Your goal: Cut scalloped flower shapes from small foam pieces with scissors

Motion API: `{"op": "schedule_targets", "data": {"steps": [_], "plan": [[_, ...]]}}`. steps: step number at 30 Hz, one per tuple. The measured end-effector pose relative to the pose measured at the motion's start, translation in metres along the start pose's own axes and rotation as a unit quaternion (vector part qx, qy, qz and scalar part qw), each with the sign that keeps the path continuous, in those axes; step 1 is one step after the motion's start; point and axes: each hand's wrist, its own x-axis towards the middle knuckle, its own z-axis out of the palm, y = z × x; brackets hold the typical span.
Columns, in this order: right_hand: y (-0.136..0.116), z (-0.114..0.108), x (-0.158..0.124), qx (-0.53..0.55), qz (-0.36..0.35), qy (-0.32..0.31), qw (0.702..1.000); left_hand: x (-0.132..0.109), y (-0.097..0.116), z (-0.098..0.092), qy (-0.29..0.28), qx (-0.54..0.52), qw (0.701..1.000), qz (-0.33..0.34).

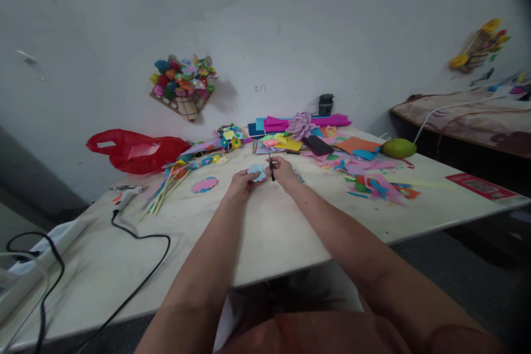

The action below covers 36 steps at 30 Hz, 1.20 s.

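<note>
My left hand (pixel 241 183) pinches a light blue scalloped paper cutout (pixel 256 172) above the middle of the table. Close beside it on the right, my right hand (pixel 284 172) is closed around the black handle of a pair of scissors (pixel 271 170). The scissors' thin blades point away from me, towards the wall. Whether the blades touch the paper is too small to tell. Flat on the table to the left lies a pink scalloped paper cutout (pixel 204 185) with a blue edge.
On the left are a glue gun (pixel 128 194) with a black cord, a red plastic bag (pixel 136 152) and paper flowers with yellow stems (pixel 169 191). Behind my hands lie a black phone (pixel 318 145) and a purple flower (pixel 301 125). Paper scraps (pixel 379 187) and a green fruit (pixel 398 147) sit right.
</note>
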Motion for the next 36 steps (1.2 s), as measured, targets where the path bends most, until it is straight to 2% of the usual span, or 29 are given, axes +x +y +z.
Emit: {"op": "schedule_targets", "data": {"steps": [21, 29, 33, 36], "plan": [[-0.005, 0.003, -0.006, 0.009, 0.034, -0.016, 0.999, 0.005, -0.005, -0.007, 0.011, 0.022, 0.999, 0.026], [-0.008, 0.002, -0.005, -0.013, 0.050, -0.018, 0.999, 0.007, -0.007, -0.012, -0.031, 0.054, 0.998, 0.026], [-0.005, 0.000, -0.003, -0.017, 0.030, -0.019, 0.999, 0.007, -0.007, -0.012, -0.055, 0.091, 0.994, 0.019], [-0.005, 0.000, -0.002, -0.016, 0.022, -0.011, 1.000, 0.005, -0.006, -0.010, -0.052, 0.100, 0.993, 0.014]]}}
